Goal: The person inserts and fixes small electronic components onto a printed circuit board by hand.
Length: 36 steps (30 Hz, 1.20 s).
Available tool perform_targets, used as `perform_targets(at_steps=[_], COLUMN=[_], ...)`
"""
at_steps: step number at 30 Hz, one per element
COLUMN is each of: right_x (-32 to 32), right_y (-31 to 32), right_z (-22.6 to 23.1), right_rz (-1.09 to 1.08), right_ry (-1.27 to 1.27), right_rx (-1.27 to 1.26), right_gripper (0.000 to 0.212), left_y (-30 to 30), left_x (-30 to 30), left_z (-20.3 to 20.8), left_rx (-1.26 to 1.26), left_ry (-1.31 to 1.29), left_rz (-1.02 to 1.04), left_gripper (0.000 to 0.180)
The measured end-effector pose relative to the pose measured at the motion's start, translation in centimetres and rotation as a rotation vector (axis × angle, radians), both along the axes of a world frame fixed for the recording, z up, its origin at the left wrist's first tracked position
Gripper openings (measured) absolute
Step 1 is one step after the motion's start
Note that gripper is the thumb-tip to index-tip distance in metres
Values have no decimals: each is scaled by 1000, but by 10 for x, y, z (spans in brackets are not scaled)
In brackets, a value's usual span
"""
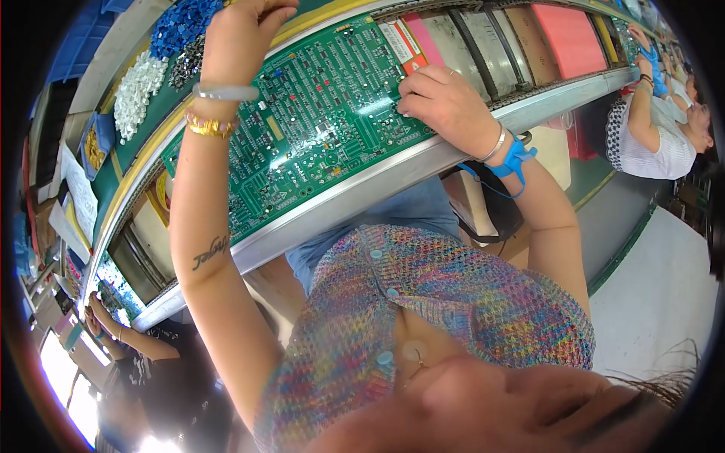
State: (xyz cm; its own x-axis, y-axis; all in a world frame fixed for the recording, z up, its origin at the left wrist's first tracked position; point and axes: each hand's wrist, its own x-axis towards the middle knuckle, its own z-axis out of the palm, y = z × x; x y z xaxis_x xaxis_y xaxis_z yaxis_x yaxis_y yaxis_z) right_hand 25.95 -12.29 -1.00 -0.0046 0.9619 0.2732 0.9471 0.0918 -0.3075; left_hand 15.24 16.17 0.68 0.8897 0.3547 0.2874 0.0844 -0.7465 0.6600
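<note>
"Since the silver rail (332,195) runs just in front of the multicoloured knit top (453,283), where is the circuit board (325,140) from there?"

"Right beyond it, lying lengthwise along the rail. It's big and green, packed with rows of tiny parts, a few of them red, plus a long tan one. White glare washes out patches in the middle."

"Anything blocking it?"

"The left forearm (200,196) crosses its left part, and the right hand (445,98) covers a bit of the right end."

"And what are those fingers doing?"

"They're bent and touching the board's end; I can't tell whether they grip it. A blue strap (512,162) circles that wrist."

"The other hand?"

"The left hand (257,15) is past the far edge, beside a heap of blue parts (181,26). Its fingers are bunched together, but the picture's edge cuts in, so I can't tell if they hold something."

"What else is over there?"

"White parts (140,94) and dark parts (187,64) heaped on the green bench (145,143). Farther off, a person in a white top (653,136) sits to the right."
</note>
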Motion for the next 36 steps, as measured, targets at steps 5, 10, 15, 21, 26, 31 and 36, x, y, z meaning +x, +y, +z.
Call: perform_targets(at_steps=[5,10,15,21,26,31,36], right_x=[27,62,96,84,92,78,63], right_y=[24,131,150,155,141,132,119], right_z=[17,-18,-19,-14,-18,-9,-6], right_rz=[-137,-268,-419,-414,-390,-371,-340], right_ry=[237,350,86,20,91,244,436], right_rx=[6,200,219,151,218,179,142], right_gripper=[17,14,12,14,14,10,10], left_y=[-40,-64,-79,-95,-96,-100,-101], left_x=[-47,-125,-162,-194,-180,-170,-172], left_z=[29,28,33,14,6,4,1], left_rx=[65,-299,-372,-185,-65,6,72], left_ry=[-4,225,299,236,238,237,250], left_rz=[-47,197,241,266,197,129,132], left_gripper=[16,12,12,11,10,10,9])
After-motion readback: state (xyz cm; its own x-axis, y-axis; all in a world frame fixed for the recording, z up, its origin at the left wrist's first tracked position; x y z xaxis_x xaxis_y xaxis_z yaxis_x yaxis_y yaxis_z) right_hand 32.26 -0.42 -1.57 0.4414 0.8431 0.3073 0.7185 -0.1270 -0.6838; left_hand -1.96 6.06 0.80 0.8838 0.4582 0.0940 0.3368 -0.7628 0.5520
